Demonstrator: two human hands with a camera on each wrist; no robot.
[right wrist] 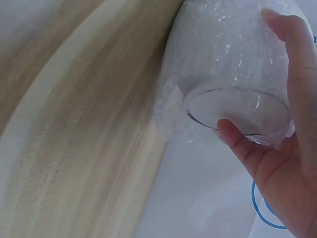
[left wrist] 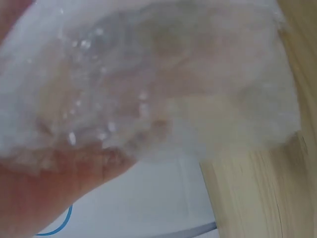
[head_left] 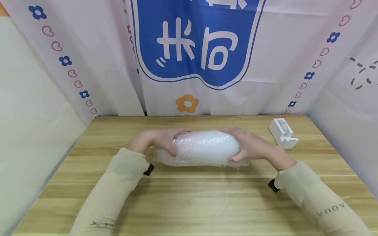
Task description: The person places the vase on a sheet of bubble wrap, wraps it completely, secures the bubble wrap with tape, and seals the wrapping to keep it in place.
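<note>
A white cylinder wrapped in bubble wrap [head_left: 206,149] lies sideways across the table between the two hands. My left hand [head_left: 163,139] grips its left end, thumb on the near side. In the left wrist view, loose clear bubble wrap [left wrist: 237,94] sticks out past that end, blurred, and part of the hand shows through it. The right hand [head_left: 249,142] holds the other end, with fingers over the top and thumb at the lower edge. Its round flat end with a dark rim [right wrist: 237,109] shows through the plastic in the right wrist view.
At the back right of the wooden table [head_left: 189,203] stands a small white tape dispenser [head_left: 283,133] with a roll in it. A printed cloth [head_left: 189,90] hangs behind the table's far edge, and pale walls close off both sides.
</note>
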